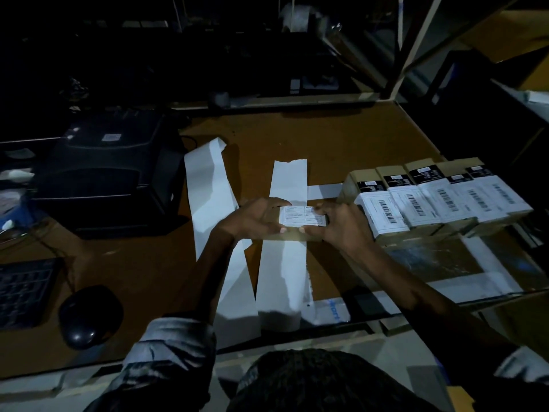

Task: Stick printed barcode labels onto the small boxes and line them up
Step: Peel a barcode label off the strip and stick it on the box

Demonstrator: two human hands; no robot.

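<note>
Nearest the camera, two long strips of white backing paper (282,272) trail off the front edge of the brown bench (341,144), probably spent liner left there out of the way. Just above them, the left hand (252,217) and right hand (341,223) hold one small box (303,217) between them, fingers curled round its two ends and thumbs underneath, so the top face stays free while the printed label (301,215) is smoothed flat onto it. The box hovers over the middle strip, close to the row. Just right of it, five labelled boxes (433,197) stand side by side, touching, barcodes up, which suggests this one goes at the near left end. Farther left sit a mouse (89,316), a keyboard (23,292) and a dark label printer (110,171).
</note>
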